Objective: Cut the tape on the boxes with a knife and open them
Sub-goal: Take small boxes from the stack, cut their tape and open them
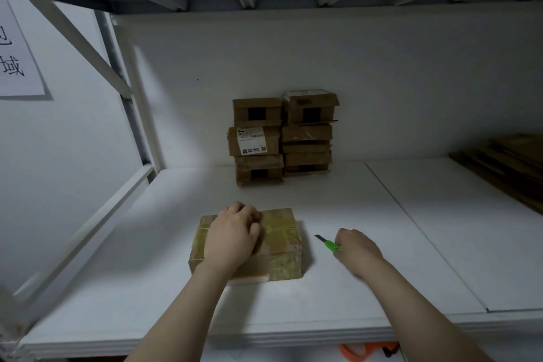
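Note:
A flat cardboard box [282, 247] wrapped in clear yellowish tape lies on the white shelf [338, 288], near its front. My left hand [232, 233] rests flat on the box's top left part, fingers curled over the far edge. To the right of the box, my right hand [357, 248] grips a green utility knife [329, 244]. Its dark blade points left and away toward the box and stops a short way from it.
Two stacks of small taped cardboard boxes [283, 138] stand against the back wall. Flattened cardboard [508, 164] lies at the far right. A paper sign [17, 53] hangs on the left wall. An orange item [367, 351] shows below the shelf's front edge.

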